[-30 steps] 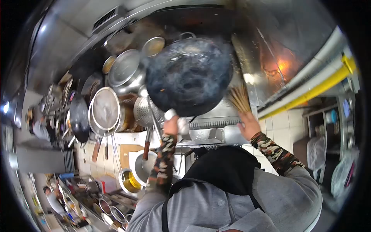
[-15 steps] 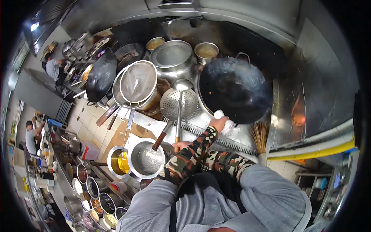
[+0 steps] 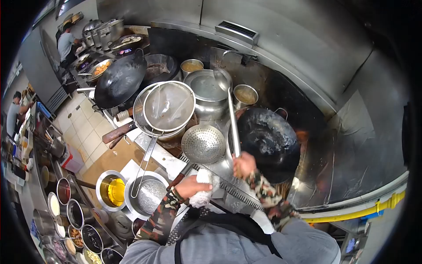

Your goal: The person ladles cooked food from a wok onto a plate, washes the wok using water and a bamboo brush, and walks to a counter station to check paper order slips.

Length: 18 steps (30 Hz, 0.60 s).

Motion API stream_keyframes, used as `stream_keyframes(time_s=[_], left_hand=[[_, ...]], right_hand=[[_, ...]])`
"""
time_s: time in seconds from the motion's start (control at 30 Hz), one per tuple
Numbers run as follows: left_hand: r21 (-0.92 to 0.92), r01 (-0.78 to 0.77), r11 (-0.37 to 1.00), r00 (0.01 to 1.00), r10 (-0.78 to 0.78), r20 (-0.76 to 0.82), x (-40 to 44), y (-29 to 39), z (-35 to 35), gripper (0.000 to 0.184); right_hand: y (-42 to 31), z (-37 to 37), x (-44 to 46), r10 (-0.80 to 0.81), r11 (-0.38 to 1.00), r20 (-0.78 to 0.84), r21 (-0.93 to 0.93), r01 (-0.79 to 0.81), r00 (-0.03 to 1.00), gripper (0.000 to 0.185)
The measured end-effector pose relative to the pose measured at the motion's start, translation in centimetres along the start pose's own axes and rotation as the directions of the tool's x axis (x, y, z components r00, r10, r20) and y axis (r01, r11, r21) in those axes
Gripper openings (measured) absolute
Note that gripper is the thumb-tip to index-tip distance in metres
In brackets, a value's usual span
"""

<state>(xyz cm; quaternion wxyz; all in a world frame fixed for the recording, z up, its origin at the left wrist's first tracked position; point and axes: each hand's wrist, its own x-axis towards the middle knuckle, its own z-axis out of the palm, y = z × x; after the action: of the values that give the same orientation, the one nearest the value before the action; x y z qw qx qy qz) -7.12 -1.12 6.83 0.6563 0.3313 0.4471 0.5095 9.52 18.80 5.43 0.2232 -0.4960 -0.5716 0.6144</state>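
My right hand [image 3: 244,166] is closed around the handle of a long steel ladle [image 3: 233,121]. The ladle points away from me, its bowl over the right side of a large steel pot [image 3: 210,86]. My left hand [image 3: 193,186] is closed on a crumpled white cloth [image 3: 205,189] near the stove's front edge. A perforated skimmer [image 3: 203,144] lies just beyond that hand, its wooden handle passing close to my fingers. The black wok [image 3: 263,143] sits on the burner ahead of my right hand, its inside shiny with grey patches.
Round mesh strainers [image 3: 169,106] rest left of the skimmer. At lower left stand a pot of yellow oil [image 3: 113,190] and a steel pot [image 3: 149,196]. Another wok [image 3: 121,81] is at back left. A yellow pipe [image 3: 351,215] runs along the right. Two people work at far left.
My left hand has moved from the wok's rim to the left with the cloth. My right hand has lifted the ladle off the skimmer and swung it forward. The view has shifted.
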Motion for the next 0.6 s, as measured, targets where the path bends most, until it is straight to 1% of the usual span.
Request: stream_keyframes(time_s=[0.03, 0.1, 0.17, 0.2, 0.23, 0.27, 0.3, 0.33, 0.37, 0.4, 0.43, 0.5, 0.53, 0.6], left_hand=[[-0.023, -0.003, 1.0, 1.0, 0.003, -0.008, -0.3, -0.5, -0.1, 0.031], [-0.072, -0.012, 0.997, 0.999, 0.009, -0.037, -0.3, -1.9, -0.5, 0.032], [-0.156, -0.005, 0.988, 0.997, -0.007, -0.074, -0.6, -2.0, 0.0, 0.03], [-0.159, -0.008, 0.987, 0.997, -0.004, -0.077, -0.6, -2.2, 0.1, 0.03], [-0.172, 0.024, 0.985, 0.999, -0.03, -0.035, -0.6, -2.5, 0.2, 0.031], [-0.18, 0.057, 0.982, 0.998, -0.056, 0.006, -0.6, -2.5, 0.3, 0.031], [-0.173, 0.054, 0.983, 0.999, -0.054, 0.003, -0.7, -2.2, 0.6, 0.031], [-0.169, 0.054, 0.984, 0.998, -0.055, 0.0, -1.0, -1.9, 1.1, 0.031], [-0.165, 0.055, 0.985, 0.998, -0.056, -0.001, -1.2, -1.5, 1.7, 0.031], [-0.154, 0.019, 0.988, 1.0, -0.02, -0.002, -1.3, -1.3, 2.2, 0.033], [-0.146, 0.017, 0.989, 1.0, -0.017, 0.001, -1.1, -1.5, 2.4, 0.033], [-0.15, 0.032, 0.988, 0.999, -0.033, -0.005, -0.9, -2.1, 3.1, 0.034], [-0.149, 0.041, 0.988, 0.999, -0.041, 0.002, -0.8, -2.5, 3.4, 0.034], [-0.141, 0.044, 0.989, 0.999, -0.041, 0.019, -0.6, -2.6, 4.2, 0.038]], right_hand=[[0.5, -0.8, 4.1, -0.209, 0.944, -0.091, -0.279, 0.176, 0.974, 0.01], [-1.8, -1.3, 9.3, -0.353, 0.849, -0.113, -0.456, 0.267, 0.929, 0.025], [-5.9, 1.0, 9.7, -0.531, 0.699, -0.116, -0.62, 0.356, 0.839, 0.026], [-5.6, 1.2, 12.6, -0.519, 0.68, -0.096, -0.649, 0.341, 0.85, 0.023], [-5.0, 1.4, 15.4, -0.506, 0.661, -0.079, -0.676, 0.327, 0.859, 0.021], [-8.0, 2.8, 12.9, -0.236, 0.864, -0.102, -0.477, 0.161, 0.966, 0.017], [-8.3, 3.0, 14.2, -0.106, 0.888, 0.011, -0.449, 0.1, 0.994, 0.015], [-9.0, 2.4, 15.4, 0.173, 0.98, 0.114, -0.119, -0.159, 0.978, 0.019], [-10.3, 2.1, 15.1, 0.381, 0.877, 0.299, 0.182, -0.444, 0.875, 0.026], [-12.0, 2.1, 13.3, 0.366, 0.815, 0.411, 0.292, -0.501, 0.835, 0.027], [-12.7, 1.1, 13.5, 0.357, 0.665, 0.553, 0.416, -0.62, 0.753, 0.017], [-13.7, -0.6, 12.1, 0.307, 0.477, 0.681, 0.494, -0.727, 0.664, 0.012], [-13.5, -1.7, 11.1, 0.235, 0.48, 0.687, 0.533, -0.697, 0.688, 0.019], [-13.7, -3.9, 8.9, 0.174, 0.391, 0.738, 0.556, -0.733, 0.652, 0.024]])
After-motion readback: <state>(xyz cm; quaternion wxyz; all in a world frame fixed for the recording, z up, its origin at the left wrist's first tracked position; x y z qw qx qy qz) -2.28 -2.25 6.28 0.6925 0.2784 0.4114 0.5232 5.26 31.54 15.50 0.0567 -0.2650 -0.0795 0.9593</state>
